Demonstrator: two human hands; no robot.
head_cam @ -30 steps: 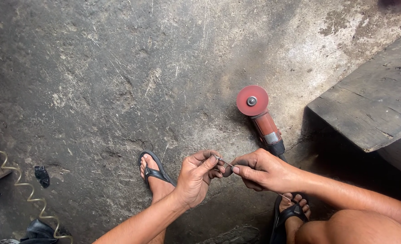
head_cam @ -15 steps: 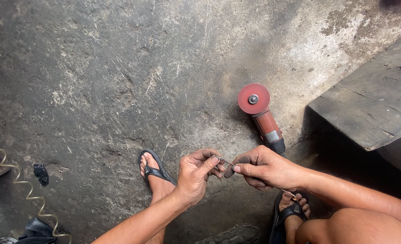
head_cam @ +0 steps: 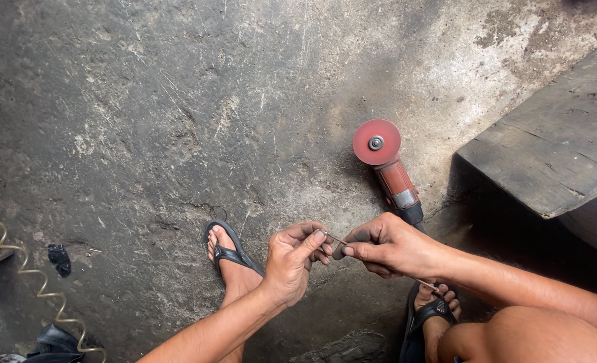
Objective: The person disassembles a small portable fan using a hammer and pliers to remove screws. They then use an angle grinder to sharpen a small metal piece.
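Two hands meet low over the concrete floor (head_cam: 144, 121), just on the near side of the red grinder (head_cam: 387, 168) lying on its side. The left hand (head_cam: 295, 259) pinches one end of a thin metal rod (head_cam: 337, 239) between thumb and fingers; the right hand (head_cam: 386, 245) is closed round the rod, whose other end pokes out past the wrist above the right sandal (head_cam: 427, 316).

Such a thin rod could slip from the pinch and spring away, or its tip could jab a bare toe, to my eye. The grinder's disc sits close beyond the knuckles, so a jerk forward might scrape them on it.

Right of the grinder a thick wooden plank (head_cam: 554, 154) hems things in. Left of it the floor runs wide, past the left sandal (head_cam: 228, 252) to a coiled hose (head_cam: 23, 269) at the far edge.
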